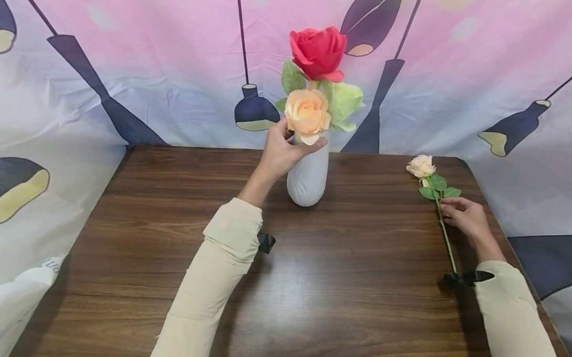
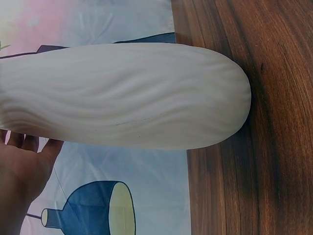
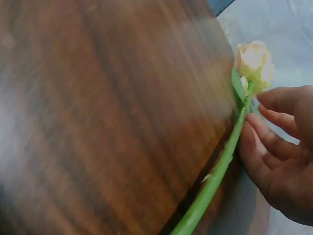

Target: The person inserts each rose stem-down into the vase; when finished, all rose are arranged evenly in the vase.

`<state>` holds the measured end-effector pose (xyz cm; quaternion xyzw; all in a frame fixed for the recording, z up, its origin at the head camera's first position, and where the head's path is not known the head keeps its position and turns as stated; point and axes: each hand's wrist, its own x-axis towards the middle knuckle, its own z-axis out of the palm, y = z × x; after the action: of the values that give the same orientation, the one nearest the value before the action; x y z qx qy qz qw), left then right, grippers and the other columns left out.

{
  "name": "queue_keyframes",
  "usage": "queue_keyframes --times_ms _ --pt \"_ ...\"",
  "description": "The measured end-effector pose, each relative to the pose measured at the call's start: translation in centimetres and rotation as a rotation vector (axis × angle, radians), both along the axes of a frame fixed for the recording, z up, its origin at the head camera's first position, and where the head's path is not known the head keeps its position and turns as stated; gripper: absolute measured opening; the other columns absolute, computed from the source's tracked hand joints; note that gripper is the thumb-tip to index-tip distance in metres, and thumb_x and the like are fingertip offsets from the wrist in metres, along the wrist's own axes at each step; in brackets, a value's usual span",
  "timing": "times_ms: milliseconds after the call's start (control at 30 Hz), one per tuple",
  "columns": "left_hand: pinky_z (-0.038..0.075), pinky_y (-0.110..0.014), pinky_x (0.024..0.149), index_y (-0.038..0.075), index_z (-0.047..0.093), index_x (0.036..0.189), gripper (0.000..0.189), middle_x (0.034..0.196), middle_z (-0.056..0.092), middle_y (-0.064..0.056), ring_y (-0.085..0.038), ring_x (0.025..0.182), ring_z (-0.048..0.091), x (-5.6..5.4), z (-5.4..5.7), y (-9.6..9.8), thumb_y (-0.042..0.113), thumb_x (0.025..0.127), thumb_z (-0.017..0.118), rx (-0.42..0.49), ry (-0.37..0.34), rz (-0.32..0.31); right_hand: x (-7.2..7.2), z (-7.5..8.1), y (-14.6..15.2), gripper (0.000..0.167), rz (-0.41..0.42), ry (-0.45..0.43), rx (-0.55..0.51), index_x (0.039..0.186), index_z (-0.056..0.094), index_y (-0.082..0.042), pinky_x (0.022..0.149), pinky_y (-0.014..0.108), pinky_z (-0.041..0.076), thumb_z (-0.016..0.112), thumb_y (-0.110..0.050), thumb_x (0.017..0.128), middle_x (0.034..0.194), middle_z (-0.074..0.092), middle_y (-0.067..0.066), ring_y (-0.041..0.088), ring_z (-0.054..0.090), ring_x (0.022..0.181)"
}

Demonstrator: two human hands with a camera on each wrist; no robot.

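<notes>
A white vase (image 1: 308, 172) with wavy ridges stands upright on the table. A large red rose (image 1: 318, 52), a peach rose (image 1: 307, 113) and a pale green flower (image 1: 346, 102) show above its mouth. My left hand (image 1: 285, 149) grips the vase near the top, just below the peach rose; the far fingers are partly hidden. In the left wrist view, fingertips lie along the vase's side. At the right, my right hand (image 1: 468, 220) pinches the green stem of a cream rose (image 1: 421, 166) below its leaves. The right wrist view shows thumb and fingers at that stem (image 3: 215, 181).
The brown wooden table (image 1: 165, 246) ends at a patterned cloth backdrop (image 1: 183, 77) behind and at both sides. The right hand is close to the table's right edge. A white plastic bag (image 1: 25, 287) shows at the far left.
</notes>
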<state>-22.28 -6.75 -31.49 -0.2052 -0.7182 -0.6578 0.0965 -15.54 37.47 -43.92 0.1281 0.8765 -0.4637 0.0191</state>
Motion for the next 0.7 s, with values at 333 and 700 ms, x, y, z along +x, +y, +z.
queue_keyframes --times_ms 333,700 --pt "0.055 -0.037 0.101 0.006 0.056 0.141 0.068 0.139 0.063 -0.011 -0.016 0.118 0.063 0.0 0.1 0.0 0.008 0.079 0.082 0.003 0.001 -0.001 -1.0 0.7 -0.5 0.061 0.057 -0.13 0.189 0.138 0.052 0.01 0.063 0.019 0.058 0.069 -0.03 0.095 0.086 0.07 -0.011 -0.008 0.062 0.065" --pt "0.055 -0.039 0.102 0.006 0.056 0.141 0.068 0.14 0.063 -0.012 -0.017 0.119 0.063 -0.1 -0.1 0.0 0.009 0.079 0.083 -0.009 0.007 0.0 -1.4 0.8 -1.1 0.054 0.04 -0.154 0.217 0.139 0.05 0.013 0.061 0.023 0.059 0.068 -0.013 0.096 0.073 0.064 -0.019 -0.002 0.062 0.062"
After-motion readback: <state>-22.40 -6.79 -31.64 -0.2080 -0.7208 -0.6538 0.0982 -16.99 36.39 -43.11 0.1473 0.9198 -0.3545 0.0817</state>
